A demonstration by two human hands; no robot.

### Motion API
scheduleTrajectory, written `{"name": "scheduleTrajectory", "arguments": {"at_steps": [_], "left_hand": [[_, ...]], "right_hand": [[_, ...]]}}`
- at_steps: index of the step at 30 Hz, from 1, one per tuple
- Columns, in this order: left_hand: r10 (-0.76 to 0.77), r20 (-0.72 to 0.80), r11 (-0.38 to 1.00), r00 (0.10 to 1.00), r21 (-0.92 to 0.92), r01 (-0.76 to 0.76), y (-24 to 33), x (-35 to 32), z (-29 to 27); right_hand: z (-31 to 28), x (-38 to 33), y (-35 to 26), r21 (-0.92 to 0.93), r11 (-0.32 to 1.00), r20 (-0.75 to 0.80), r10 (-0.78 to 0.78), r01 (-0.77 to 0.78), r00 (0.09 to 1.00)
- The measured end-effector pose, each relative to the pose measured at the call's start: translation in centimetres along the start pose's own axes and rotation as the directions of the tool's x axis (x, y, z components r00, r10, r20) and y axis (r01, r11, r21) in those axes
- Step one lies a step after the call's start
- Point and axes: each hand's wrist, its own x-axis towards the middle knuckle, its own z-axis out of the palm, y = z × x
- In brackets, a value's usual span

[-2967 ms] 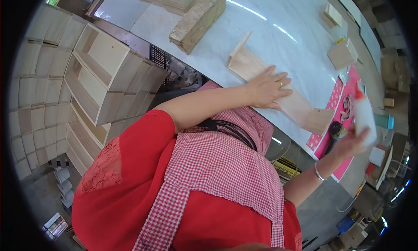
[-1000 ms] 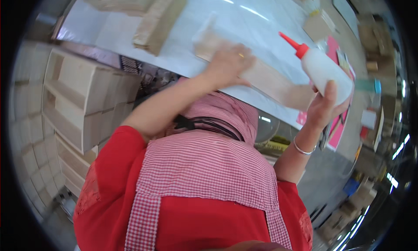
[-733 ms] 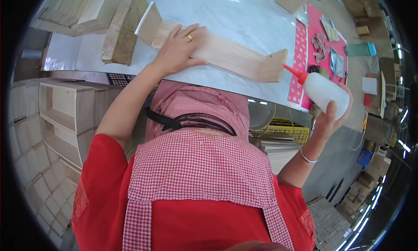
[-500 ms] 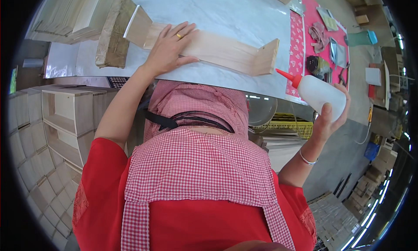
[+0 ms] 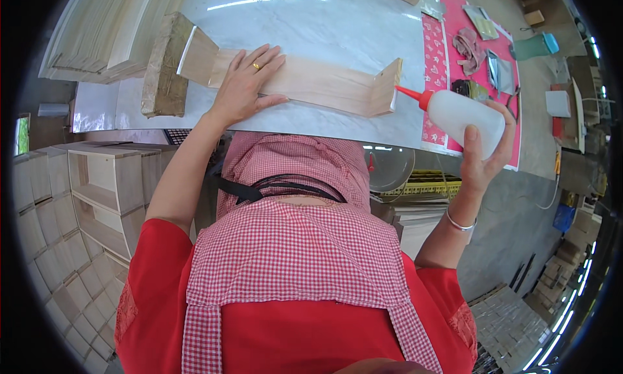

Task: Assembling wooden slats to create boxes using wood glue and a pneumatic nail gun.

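Note:
A U-shaped wooden piece (image 5: 324, 82), a long board with a short upright board at each end, lies on the marble-patterned table (image 5: 318, 20). My left hand (image 5: 248, 83) rests flat on its long board near the left end, fingers spread. In my right hand (image 5: 485, 137) is a white glue bottle (image 5: 464, 121) with a red nozzle, tilted toward the left. The nozzle tip is at the outer edge of the right end board (image 5: 386, 88). White glue lines the edge of the left end board (image 5: 198, 55).
A brown paper-wrapped block (image 5: 167, 66) and stacked thin boards (image 5: 107, 33) stand at the left. To the right, a pink mat (image 5: 454, 17) holds a cloth (image 5: 468, 49) and tools. Wooden boxes (image 5: 107, 173) are piled below left.
The glue bottle in my right hand has moved up and slightly left, bringing its nozzle from the lower corner along the right end board's edge. My left hand stays on the board.

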Motion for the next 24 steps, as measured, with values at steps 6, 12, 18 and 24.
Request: {"name": "scheduleTrajectory", "arguments": {"at_steps": [6, 12, 18, 24], "left_hand": [[-0.005, -0.022, 1.0, 1.0, 0.004, 0.005, 0.3, -0.1, 0.0], [-0.001, -0.015, 1.0, 1.0, -0.005, 0.001, 0.5, 0.1, 0.2], [-0.033, 0.027, 0.998, 0.999, -0.046, 0.034, 0.3, 0.5, 0.0], [-0.109, 0.003, 0.994, 0.994, -0.014, 0.109, 0.6, -1.2, 1.3]], "right_hand": [[1.6, 1.9, 0.8, -0.034, 0.999, -0.046, -0.02, 0.019, 0.999], [1.4, 2.0, 1.1, -0.049, 0.999, -0.063, -0.004, 0.001, 0.998], [0.9, 1.0, 1.4, 0.032, 0.998, -0.125, 0.057, -0.053, 0.99], [5.3, 4.0, 9.1, -0.103, 0.977, -0.315, 0.147, -0.188, 0.938]]}}
